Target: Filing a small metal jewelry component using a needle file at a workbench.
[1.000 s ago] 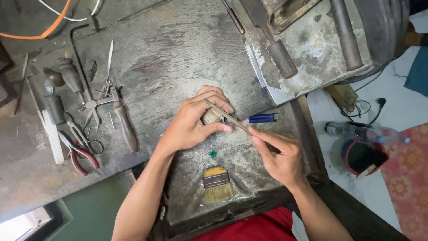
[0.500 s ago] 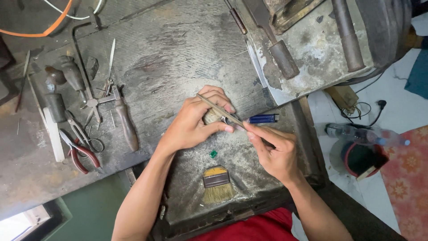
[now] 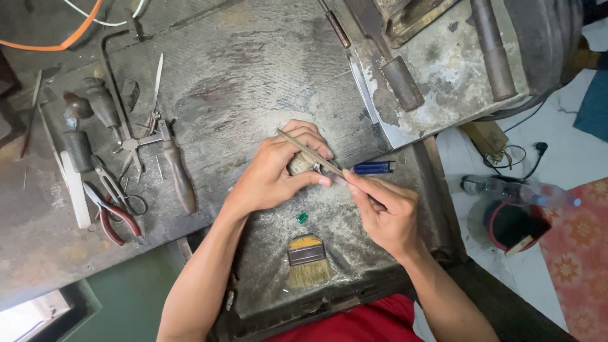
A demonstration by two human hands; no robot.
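Two hands are busy at the middle of the bench point(image 3: 253, 82). My left hand point(image 3: 278, 174) is curled around a small pale workpiece point(image 3: 301, 163), the fingers pressing it against the bench so that only a little of it shows between them. My right hand point(image 3: 386, 212) pinches the near end of a thin metal file point(image 3: 310, 154) between thumb and fingertips; the file lies slanted over the workpiece, its far tip pointing up and to the left, past my left knuckles.

Compared with one second ago, the file has travelled forward: more of its length now stands beyond the left fingers, and my right hand sits a bit closer to the left one. The workpiece itself and the left hand have hardly moved. I judge that I am in the middle of a filing stroke, pushing away from me, and the work continues with the same grip.

Near my hands a small green stone point(image 3: 303, 218) lies on the bench, a flat brush point(image 3: 308, 259) just below it. A blue lighter point(image 3: 373, 167) rests just beside my right fingertips. Well apart on the left are red-handled pliers point(image 3: 114, 218) and other tools.
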